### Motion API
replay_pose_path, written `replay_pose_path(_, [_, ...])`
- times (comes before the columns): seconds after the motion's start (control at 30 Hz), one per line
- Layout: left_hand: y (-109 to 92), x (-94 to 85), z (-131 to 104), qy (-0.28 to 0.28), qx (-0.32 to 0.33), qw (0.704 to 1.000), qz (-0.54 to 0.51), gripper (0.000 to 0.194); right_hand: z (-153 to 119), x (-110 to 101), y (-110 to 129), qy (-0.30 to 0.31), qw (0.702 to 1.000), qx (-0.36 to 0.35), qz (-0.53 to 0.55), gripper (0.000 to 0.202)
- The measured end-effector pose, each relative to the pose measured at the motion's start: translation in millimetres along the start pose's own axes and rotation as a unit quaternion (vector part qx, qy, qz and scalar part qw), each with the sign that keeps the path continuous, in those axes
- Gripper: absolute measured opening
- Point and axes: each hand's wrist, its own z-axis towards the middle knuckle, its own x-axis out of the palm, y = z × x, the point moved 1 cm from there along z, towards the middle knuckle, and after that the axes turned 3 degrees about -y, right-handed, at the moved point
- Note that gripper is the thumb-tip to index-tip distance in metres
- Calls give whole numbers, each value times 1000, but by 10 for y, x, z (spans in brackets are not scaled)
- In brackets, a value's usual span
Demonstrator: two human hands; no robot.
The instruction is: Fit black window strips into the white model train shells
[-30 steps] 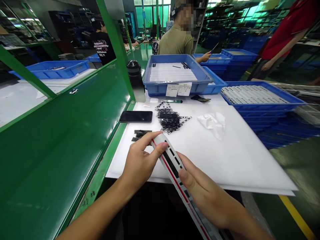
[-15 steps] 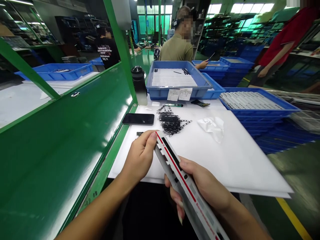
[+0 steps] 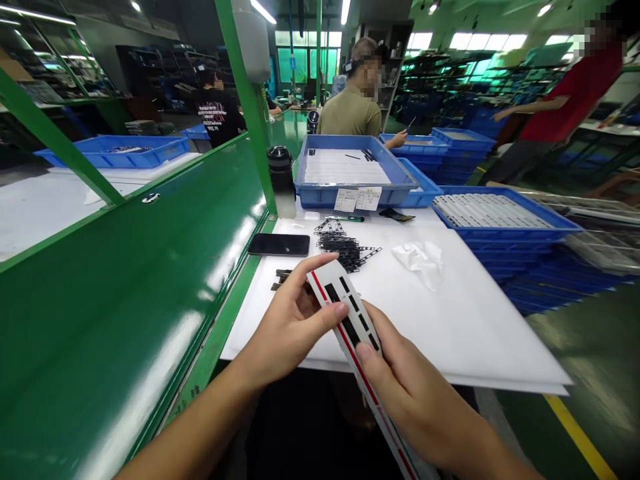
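Observation:
Both hands hold a long pale grey profile strip (image 3: 367, 377) with a red line along it and black slots in its faces. My left hand (image 3: 293, 317) grips the far end, thumb on top and fingers wrapped behind. Farther down the strip, my right hand (image 3: 400, 380) clasps it with the thumb pressed on the upper face. The strip's near end runs out of the bottom of the view. Just beyond the hands lies a pile of thin black slotted pieces (image 3: 345, 250) on the white table surface (image 3: 480, 320). A few dark pieces (image 3: 281, 279) rest beside my left hand.
A black phone (image 3: 279, 245), a dark bottle (image 3: 281, 177) and crumpled white paper (image 3: 423, 263) are on the table. A labelled blue bin (image 3: 355, 195) stands behind the pile. Stacked blue trays (image 3: 505, 233) are at right, a green partition (image 3: 150, 300) at left. Other people are farther back.
The strip has turned so its slotted upper face shows. My left thumb has moved from the strip's tip onto that face. The person in red has raised an arm.

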Motion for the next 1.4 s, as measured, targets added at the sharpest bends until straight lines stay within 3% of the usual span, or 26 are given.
replay_pose_path(0.3, [-230,43,-155,10,34,999,-35,53,-41,-99,307,27,996,-50,-68,58])
replay_pose_path(0.5, [-658,7,-106,33,119,992,-5,47,54,-579,700,70,970,-114,-205,60])
replay_pose_path(0.7, [-1076,96,413,-21,227,973,24,49,500,-1078,1060,23,951,-168,-257,63])
replay_pose_path(0.9, [-1368,260,1243,-44,262,964,-5,67,1150,-1378,1148,37,970,-179,-161,39])
replay_pose_path(1.0, [-1327,323,1684,-24,257,965,-46,60,1502,-1440,1021,11,979,-182,-97,34])
replay_pose_path(1.13, [-1078,321,2132,-39,237,969,-57,52,1914,-1465,722,1,986,-166,-4,38])
replay_pose_path(1.3, [-665,225,2435,-58,186,977,-92,48,2241,-1424,266,37,992,-112,52,44])
replay_pose_path(1.4, [-469,161,2559,-58,138,982,-115,46,2357,-1338,2,25,993,-81,79,45])
